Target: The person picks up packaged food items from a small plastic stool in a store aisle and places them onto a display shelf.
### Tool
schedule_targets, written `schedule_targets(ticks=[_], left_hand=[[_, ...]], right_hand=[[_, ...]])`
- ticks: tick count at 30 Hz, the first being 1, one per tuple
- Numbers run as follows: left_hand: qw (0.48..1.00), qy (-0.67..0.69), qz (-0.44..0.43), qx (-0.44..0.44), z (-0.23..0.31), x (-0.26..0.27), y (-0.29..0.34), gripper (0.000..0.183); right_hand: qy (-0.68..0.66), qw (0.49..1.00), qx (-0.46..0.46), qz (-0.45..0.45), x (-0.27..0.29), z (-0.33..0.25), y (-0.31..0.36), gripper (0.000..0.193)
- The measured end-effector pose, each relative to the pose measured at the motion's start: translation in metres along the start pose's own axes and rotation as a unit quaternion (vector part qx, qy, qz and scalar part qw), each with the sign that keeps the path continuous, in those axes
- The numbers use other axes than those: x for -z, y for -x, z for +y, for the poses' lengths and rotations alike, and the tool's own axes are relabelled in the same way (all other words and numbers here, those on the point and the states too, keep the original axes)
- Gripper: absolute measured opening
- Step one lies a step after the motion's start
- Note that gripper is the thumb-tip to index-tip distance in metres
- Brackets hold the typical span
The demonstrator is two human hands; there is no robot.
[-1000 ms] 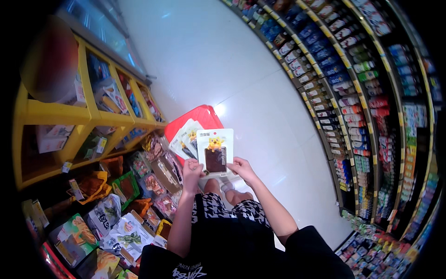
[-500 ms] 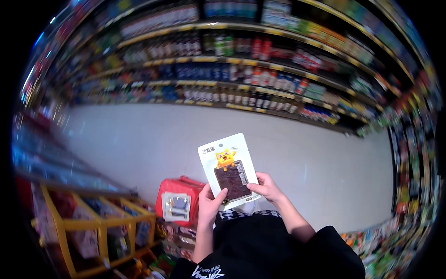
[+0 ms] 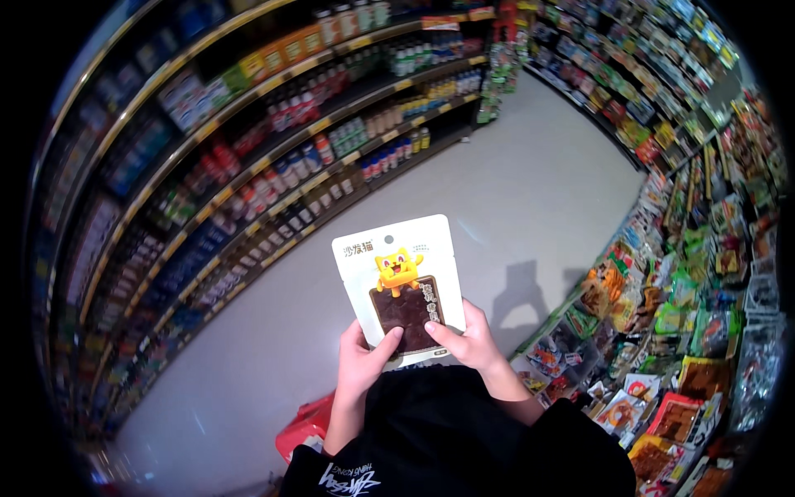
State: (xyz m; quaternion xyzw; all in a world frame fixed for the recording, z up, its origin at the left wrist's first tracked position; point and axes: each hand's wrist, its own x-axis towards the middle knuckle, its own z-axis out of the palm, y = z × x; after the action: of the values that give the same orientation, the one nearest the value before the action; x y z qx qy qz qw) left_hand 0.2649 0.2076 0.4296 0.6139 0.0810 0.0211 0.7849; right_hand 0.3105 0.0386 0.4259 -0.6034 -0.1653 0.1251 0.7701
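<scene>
A white snack pouch [image 3: 356, 269] with a yellow cartoon cat and a dark brown panel is held upright in front of me, its printed front toward me. Closed on its lower left edge is my left hand [image 3: 363, 356], the thumb pressed on the brown panel. At the lower right edge my right hand [image 3: 465, 341] grips the same pouch, thumb also on the front. The other fingers are mostly hidden behind it. Below my left forearm, a red basket or bag [image 3: 305, 427] shows only in part.
Long shelves [image 3: 273, 170] of bottles and boxes run along the left and far side. On the right, a sloped display [image 3: 662, 364] holds many packaged snacks, with more racks [image 3: 613, 91] behind. Pale floor [image 3: 224, 377] lies between them.
My view has turned to the right, so the snack display fills the right side and the yellow-framed rack has left view. The pouch stays in both hands and looks slightly nearer.
</scene>
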Motion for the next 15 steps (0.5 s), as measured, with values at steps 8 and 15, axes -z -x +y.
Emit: schedule_targets(ticks=[8,15], left_hand=[[0.997,-0.040,-0.060,-0.014,0.019,-0.041,-0.111,0.028],[0.996,-0.023,-0.081,-0.018,0.025,-0.077,-0.207,0.021]], right_hand=[[-0.007,0.994,0.047,0.102,0.048,-0.011,-0.074,0.029],[0.044,0.986,0.023,0.158,0.100,-0.019,-0.143,0.028]])
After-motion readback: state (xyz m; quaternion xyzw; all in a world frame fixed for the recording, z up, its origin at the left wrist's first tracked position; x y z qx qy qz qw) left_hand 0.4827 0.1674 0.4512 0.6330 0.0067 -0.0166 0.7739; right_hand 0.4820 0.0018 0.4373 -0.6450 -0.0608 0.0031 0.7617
